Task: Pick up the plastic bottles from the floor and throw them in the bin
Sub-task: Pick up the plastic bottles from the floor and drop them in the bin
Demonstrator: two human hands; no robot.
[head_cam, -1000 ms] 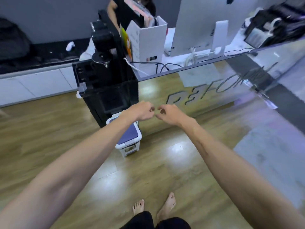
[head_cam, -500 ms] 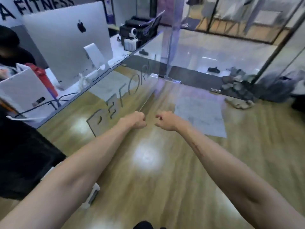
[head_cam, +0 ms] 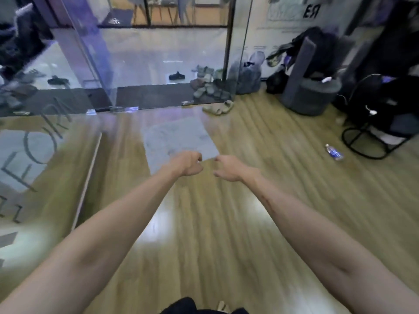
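Plastic bottle (head_cam: 334, 152), just one that I could count, lay on its side on the wooden floor (head_cam: 226, 223) far off to the right, near the round black base of a stand (head_cam: 367, 141); it had a blue label and pale cap, though blur hid any finer detail. Two bare arms reached forward over the floor. The left hand (head_cam: 189, 165) was curled into a loose fist with nothing in it, and the right hand (head_cam: 229, 168) hung close beside it, fingers bent downward, also holding nothing. One grey mat (head_cam: 179, 141) lay just beyond the hands. A heap of shoes (head_cam: 208, 88) by the glass door (head_cam: 158, 53) was too smeared to count. No bin showed anywhere.
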